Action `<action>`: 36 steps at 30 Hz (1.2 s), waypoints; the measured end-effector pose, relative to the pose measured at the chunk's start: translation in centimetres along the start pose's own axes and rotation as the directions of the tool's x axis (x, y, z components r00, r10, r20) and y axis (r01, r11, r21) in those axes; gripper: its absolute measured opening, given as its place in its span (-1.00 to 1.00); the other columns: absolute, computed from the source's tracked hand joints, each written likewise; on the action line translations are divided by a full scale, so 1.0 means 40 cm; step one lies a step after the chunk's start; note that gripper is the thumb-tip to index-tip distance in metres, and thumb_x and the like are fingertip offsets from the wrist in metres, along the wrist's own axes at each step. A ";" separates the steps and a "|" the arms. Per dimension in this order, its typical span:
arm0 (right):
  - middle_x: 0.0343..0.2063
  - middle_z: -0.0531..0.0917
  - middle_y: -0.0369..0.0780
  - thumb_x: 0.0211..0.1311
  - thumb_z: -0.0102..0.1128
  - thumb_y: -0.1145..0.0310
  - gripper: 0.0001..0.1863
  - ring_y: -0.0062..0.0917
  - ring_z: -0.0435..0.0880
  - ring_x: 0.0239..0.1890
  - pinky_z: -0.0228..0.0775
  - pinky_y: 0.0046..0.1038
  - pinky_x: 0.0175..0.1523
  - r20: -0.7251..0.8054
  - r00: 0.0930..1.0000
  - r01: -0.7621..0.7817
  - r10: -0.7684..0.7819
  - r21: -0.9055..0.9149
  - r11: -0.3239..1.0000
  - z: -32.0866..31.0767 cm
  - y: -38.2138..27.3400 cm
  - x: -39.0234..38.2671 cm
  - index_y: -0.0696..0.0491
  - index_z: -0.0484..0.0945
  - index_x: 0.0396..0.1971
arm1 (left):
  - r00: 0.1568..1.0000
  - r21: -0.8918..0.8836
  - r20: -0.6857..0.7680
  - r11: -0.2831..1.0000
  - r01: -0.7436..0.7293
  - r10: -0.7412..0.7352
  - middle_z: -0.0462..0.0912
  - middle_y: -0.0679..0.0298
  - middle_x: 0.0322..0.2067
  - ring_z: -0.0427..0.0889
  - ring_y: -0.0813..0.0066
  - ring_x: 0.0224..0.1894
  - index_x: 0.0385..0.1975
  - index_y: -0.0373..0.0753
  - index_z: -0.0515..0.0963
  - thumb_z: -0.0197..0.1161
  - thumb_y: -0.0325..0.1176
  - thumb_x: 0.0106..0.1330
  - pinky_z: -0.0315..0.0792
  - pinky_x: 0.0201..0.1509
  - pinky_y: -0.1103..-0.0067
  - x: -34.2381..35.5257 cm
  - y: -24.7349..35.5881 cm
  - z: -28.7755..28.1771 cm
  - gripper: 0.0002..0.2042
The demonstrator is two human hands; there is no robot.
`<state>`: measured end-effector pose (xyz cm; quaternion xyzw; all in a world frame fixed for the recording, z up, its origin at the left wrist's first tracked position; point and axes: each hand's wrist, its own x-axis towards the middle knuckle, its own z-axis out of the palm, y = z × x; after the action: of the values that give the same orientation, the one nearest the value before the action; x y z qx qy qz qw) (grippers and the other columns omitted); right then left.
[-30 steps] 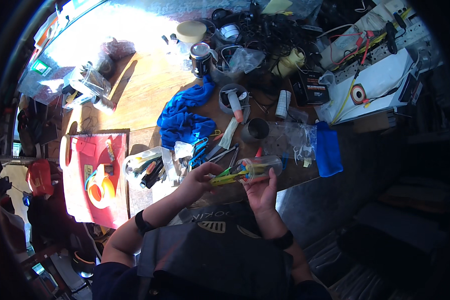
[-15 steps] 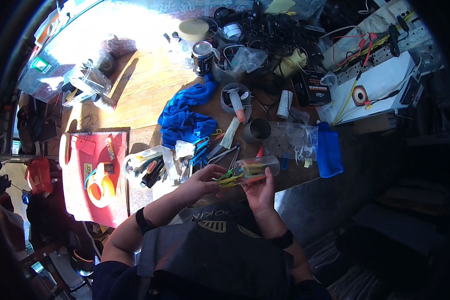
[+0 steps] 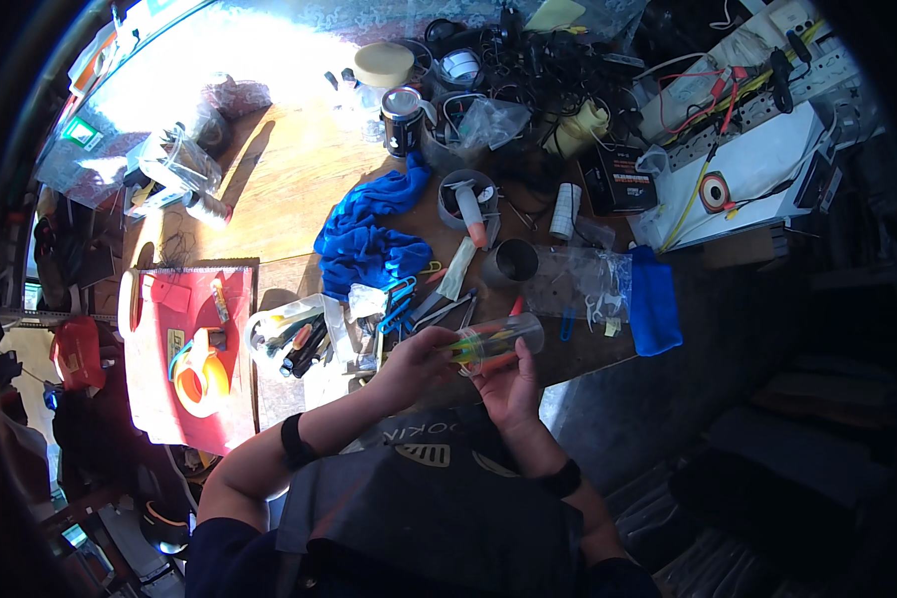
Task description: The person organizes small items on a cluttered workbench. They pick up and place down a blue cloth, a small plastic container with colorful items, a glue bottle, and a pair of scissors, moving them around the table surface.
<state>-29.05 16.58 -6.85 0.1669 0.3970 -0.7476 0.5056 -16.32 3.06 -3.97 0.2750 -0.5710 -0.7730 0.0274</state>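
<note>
A clear plastic cylinder [image 3: 526, 335], like a cup or jar, lies tilted nearly sideways between my hands above the table's front edge. My right hand [image 3: 513, 391] grips it from below, thumb up along its side. Inside are slender yellow-green pieces [image 3: 465, 348] and some orange ones; their exact kind is not clear. My left hand [image 3: 421, 363] is closed at the cylinder's left end, its fingers at the ends of the yellow-green pieces. Just behind lie scissors-like metal tools [image 3: 447, 311] and blue clips or handles [image 3: 399, 299].
To the left, a red mat [image 3: 159, 344] carries an orange tape dispenser [image 3: 202, 384]; beside it stands a clear box of pens [image 3: 309, 334]. Behind are a blue cloth [image 3: 369, 224], a grey cup [image 3: 513, 261] and a black box [image 3: 618, 179]. A blue pouch [image 3: 656, 304] hangs at the right edge.
The yellow-green pieces have slid further into the clear cylinder. My left hand has moved right, up to its end, and the cylinder has shifted slightly left.
</note>
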 end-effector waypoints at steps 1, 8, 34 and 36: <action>0.07 0.38 -0.12 0.23 0.00 -0.06 -0.37 -0.33 0.41 0.10 0.32 -0.22 0.12 0.010 1.000 -0.013 0.013 0.004 1.000 0.001 0.001 0.000 0.04 0.19 0.16 | 0.999 0.031 0.015 0.999 -0.035 0.034 0.51 0.20 -0.10 0.54 0.50 -0.13 0.09 -0.30 0.34 0.01 -0.43 0.37 0.46 -0.04 0.56 0.005 0.000 0.008 -0.69; 0.09 0.39 -0.13 0.20 0.00 -0.07 -0.36 -0.32 0.39 0.14 0.31 -0.21 0.16 0.099 0.994 -0.055 0.044 0.110 0.992 0.001 -0.011 -0.006 0.03 0.22 0.15 | 0.993 0.177 0.010 0.977 -0.117 0.117 0.52 0.20 -0.12 0.56 0.46 -0.10 0.03 -0.33 0.35 0.05 -0.42 0.36 0.46 -0.02 0.53 0.004 0.039 -0.002 -0.71; 0.10 0.40 -0.15 0.15 0.07 -0.02 -0.37 -0.28 0.41 0.13 0.36 -0.19 0.13 0.086 0.996 -0.025 0.010 0.176 0.984 -0.054 -0.067 -0.004 0.01 0.25 0.15 | 0.980 0.865 -0.100 0.502 -0.001 0.173 0.46 0.09 -0.39 0.53 0.13 -0.33 -0.42 -0.24 0.40 0.28 -0.37 0.00 0.39 -0.34 0.34 0.049 -0.130 -0.112 -0.78; 0.09 0.41 -0.15 0.15 0.07 -0.03 -0.37 -0.27 0.42 0.13 0.37 -0.19 0.12 0.064 0.998 -0.024 0.013 0.177 0.984 -0.063 -0.065 0.000 0.01 0.26 0.14 | 0.951 0.744 -0.164 0.665 -0.054 0.262 0.44 0.11 -0.58 0.48 0.25 -0.49 -0.45 -0.27 0.35 0.32 -0.37 -0.01 0.34 -0.45 0.42 0.046 -0.096 -0.132 -0.74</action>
<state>-31.74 18.95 -7.32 0.1912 0.3112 -0.7802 0.5079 -14.42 -0.84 -9.16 0.3096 -0.8451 -0.4321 0.0565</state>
